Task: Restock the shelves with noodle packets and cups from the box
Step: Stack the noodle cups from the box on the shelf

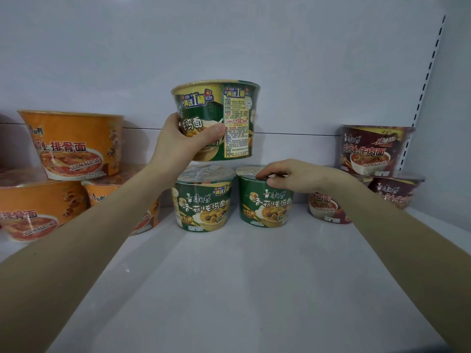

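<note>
Left hand: the left hand [178, 141] grips the raised green cup [229, 118], with the thumb across the front label and the fingers wrapped round the far side.
Raised green cup: it is upright in the air, above the gap between the two green cups on the shelf and clear of their lids.
Right hand: the right hand [288, 174] lies over the right green cup [265, 205], fingers curled on the lid and thumb pressed to the rim, pinching the top edge.
Green row: the left green cup [204, 202] and the right green cup stand side by side, far back on the shelf [229, 276], slightly apart.
Done: orange cups [74, 146] are stacked at the far left and dark red cups [369, 151] at the far right, each with one cup on top of a lower row.
Left: the green stack lacks its top cup, so the held cup probably goes there next.
Room: the near part of the shelf is bare, so more stock could fit.
Box: it is not in view, so what is left in it cannot be told.
</note>
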